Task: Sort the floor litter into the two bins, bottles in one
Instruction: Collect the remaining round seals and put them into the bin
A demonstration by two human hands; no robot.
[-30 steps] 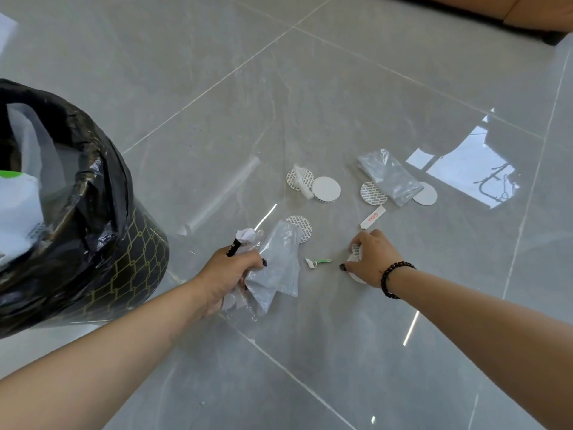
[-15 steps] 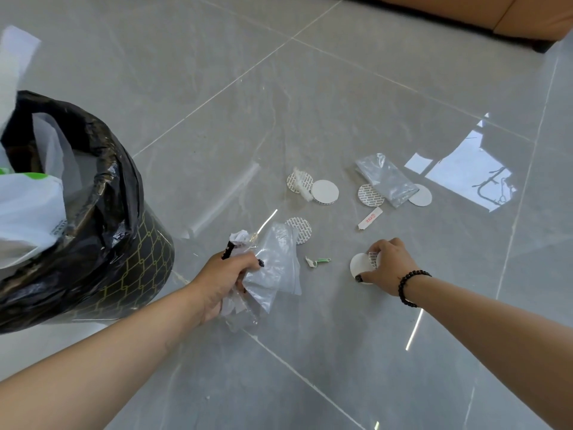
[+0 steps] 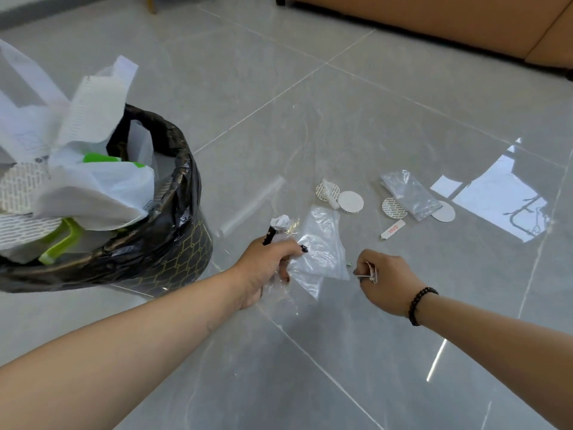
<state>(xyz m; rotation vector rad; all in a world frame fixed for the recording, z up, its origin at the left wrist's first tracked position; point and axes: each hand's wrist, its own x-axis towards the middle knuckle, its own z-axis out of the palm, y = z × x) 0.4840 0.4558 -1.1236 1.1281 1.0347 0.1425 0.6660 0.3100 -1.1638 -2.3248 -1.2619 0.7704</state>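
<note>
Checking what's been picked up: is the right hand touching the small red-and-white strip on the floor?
Apart. The head view shows bare floor between the right hand and the red-and-white strip, which lies farther away.

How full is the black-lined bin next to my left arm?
Overfull: the bin has white plastic bags and paper heaped above its rim, with green pieces showing.

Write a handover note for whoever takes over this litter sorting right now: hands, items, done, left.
Left hand grips a clear crumpled plastic bag with paper scraps.
Right hand pinches small white flat pieces.
Black-lined round bin at left already holds white bags and paper.
Left on the grey tiled floor: round white discs, a silvery plastic pouch, a white label strip.
No bottles or second bin in view.
</note>
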